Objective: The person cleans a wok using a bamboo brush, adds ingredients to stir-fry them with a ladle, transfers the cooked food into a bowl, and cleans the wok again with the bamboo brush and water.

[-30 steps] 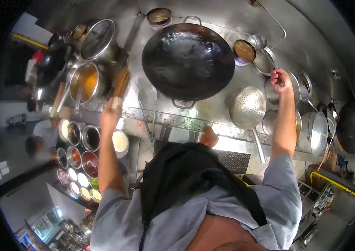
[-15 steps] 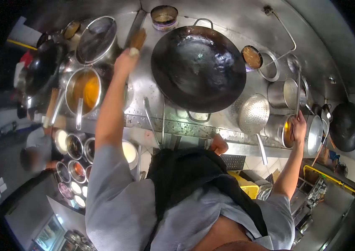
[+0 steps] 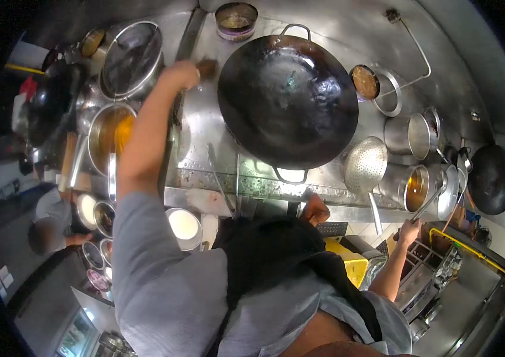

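My left hand [image 3: 181,76] is closed around a wok brush [image 3: 207,69], whose dark bristles are blurred by motion. It is over the steel counter, left of a big dark wok [image 3: 288,98] with a wet sheen inside. My right hand [image 3: 408,232] grips the handle of a long metal ladle [image 3: 428,205] at the right front. The ladle points up toward a steel pot with brown-yellow liquid [image 3: 417,187] and a round metal lid or pan beside it; I cannot make out its bowl. Near the wok's right front lies a perforated skimmer [image 3: 366,165].
A pot of orange liquid [image 3: 105,134] and a large strainer [image 3: 132,59] stand left. Behind are a tin [image 3: 236,22] and a bowl of brown food [image 3: 364,82]. A bent water pipe [image 3: 422,50] reaches in from the right. A co-worker [image 3: 50,220] is at far left.
My left hand with the brush has shifted slightly and turned, bristles now pointing right. My right hand has drawn back toward me, swinging the ladle down from behind the pots.
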The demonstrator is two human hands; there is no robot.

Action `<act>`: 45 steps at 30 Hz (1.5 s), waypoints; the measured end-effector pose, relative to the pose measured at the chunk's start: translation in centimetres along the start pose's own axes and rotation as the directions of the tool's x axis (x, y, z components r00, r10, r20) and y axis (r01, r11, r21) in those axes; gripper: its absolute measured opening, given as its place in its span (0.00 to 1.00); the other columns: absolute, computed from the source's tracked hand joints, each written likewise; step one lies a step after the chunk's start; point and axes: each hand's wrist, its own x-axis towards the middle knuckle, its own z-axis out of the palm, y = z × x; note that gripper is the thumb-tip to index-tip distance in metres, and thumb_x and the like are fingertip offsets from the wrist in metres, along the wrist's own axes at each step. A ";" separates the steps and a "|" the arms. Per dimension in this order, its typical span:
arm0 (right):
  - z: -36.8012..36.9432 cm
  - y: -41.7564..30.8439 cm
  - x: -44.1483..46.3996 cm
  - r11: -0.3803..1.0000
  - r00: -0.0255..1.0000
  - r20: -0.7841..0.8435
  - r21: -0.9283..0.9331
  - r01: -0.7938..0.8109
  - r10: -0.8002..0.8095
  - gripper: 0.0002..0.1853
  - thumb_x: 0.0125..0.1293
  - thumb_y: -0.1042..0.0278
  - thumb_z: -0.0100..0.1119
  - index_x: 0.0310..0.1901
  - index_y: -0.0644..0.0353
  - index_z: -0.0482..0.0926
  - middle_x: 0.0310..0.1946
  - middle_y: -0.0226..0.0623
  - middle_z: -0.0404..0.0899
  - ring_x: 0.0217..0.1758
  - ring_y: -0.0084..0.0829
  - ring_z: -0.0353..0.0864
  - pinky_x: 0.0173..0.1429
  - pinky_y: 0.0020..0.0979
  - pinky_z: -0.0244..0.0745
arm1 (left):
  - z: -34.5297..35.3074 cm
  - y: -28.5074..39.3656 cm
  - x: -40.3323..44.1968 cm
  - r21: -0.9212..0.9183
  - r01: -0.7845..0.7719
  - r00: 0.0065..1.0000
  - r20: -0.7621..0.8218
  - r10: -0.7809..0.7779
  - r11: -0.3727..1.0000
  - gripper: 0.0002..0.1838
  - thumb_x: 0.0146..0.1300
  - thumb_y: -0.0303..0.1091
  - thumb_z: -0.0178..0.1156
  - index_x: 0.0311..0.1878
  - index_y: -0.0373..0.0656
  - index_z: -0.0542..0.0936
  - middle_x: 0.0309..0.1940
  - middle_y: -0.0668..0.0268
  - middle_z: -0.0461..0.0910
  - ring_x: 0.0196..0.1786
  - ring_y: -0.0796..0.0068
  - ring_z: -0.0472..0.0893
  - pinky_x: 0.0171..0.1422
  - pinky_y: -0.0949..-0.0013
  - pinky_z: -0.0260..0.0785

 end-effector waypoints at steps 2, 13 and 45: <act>3.6 2.5 1.3 0.997 0.997 0.034 0.006 -0.070 0.070 0.27 0.59 0.64 0.57 0.63 0.53 0.78 0.41 0.52 0.86 0.44 0.55 0.86 0.52 0.49 0.78 | -2.6 0.4 -2.2 0.070 0.034 0.999 0.027 -0.036 0.997 0.22 0.64 0.43 0.57 0.54 0.37 0.82 0.40 0.50 0.87 0.31 0.56 0.87 0.35 0.56 0.81; 7.4 0.3 0.8 0.745 0.940 0.339 0.616 -0.255 0.041 0.21 0.62 0.74 0.56 0.58 0.59 0.70 0.19 0.34 0.73 0.14 0.30 0.75 0.17 0.34 0.70 | 5.3 -1.8 4.4 -0.171 0.049 0.975 -0.204 -0.084 0.984 0.26 0.65 0.47 0.58 0.62 0.44 0.79 0.40 0.52 0.87 0.32 0.54 0.87 0.43 0.56 0.81; 10.6 -28.9 -47.9 0.156 -0.282 0.452 0.716 0.681 -0.846 0.31 0.63 0.70 0.54 0.68 0.71 0.64 0.67 0.60 0.69 0.69 0.55 0.72 0.71 0.46 0.71 | 12.4 4.4 -36.2 -0.003 0.214 0.977 0.014 -0.214 0.977 0.28 0.63 0.52 0.56 0.59 0.45 0.83 0.58 0.48 0.81 0.60 0.46 0.81 0.66 0.53 0.73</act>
